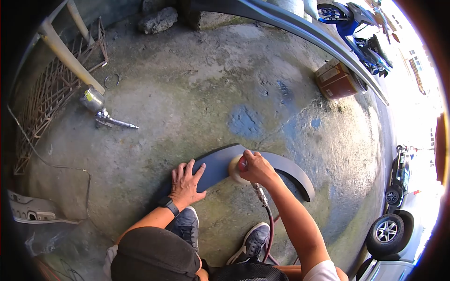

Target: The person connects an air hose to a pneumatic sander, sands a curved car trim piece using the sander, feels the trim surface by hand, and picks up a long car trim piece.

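A curved dark grey panel lies across the middle, in front of my feet. My left hand rests on its left part with the fingers spread. In my right hand is a round air sander with a red top, its disc against the middle of the panel. My fingers are wrapped round the red top. From the tool's lower end a metal fitting leads to a dark red hose that runs down between my legs.
A spray gun with its cup stands at the left near a rusty metal frame. A long grey panel crosses the top right above a brown bucket. Parked vehicles are at the right.
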`<state>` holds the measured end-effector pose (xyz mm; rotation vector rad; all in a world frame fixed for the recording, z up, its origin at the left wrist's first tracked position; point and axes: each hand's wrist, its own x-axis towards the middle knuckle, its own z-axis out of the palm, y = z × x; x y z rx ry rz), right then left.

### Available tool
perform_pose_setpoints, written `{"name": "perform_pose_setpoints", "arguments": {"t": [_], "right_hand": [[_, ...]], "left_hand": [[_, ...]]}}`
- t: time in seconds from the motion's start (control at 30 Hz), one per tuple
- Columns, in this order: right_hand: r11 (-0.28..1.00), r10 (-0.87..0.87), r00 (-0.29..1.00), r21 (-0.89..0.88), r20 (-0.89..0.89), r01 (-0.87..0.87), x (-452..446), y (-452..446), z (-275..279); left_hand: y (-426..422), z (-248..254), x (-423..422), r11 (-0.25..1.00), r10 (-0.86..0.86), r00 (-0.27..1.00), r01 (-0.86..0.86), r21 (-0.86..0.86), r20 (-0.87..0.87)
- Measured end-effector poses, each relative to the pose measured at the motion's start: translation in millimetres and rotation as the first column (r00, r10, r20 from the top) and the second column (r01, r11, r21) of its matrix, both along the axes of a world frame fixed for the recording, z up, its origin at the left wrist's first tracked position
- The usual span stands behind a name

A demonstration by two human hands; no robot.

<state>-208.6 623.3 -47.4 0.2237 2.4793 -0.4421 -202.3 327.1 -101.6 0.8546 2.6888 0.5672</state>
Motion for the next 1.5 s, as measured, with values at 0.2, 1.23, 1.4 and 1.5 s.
{"name": "perform_pose_setpoints", "arguments": {"t": [0.2,1.23,1.4,1.5], "right_hand": [[0.998,-0.063,0.996,0.023,-0.064,0.065,-6,19,-5],[0.994,-0.081,0.988,0.061,-0.129,0.090,-15,35,-22],[0.997,-0.046,0.990,0.050,-0.134,0.053,-29,5,-21],[0.997,-0.017,0.992,0.072,-0.125,0.026,-27,-11,-13]], "left_hand": [[2,3,-1,1.000,-0.009,1.000,0.009,-0.005,0.013],[4,5,-2,0.999,-0.016,1.000,0.016,-0.035,0.003],[1,2,-1,1.000,-0.010,1.000,0.010,-0.015,0.001],[2,2,-1,1.000,-0.010,1.000,0.010,-0.008,0.000]]}}
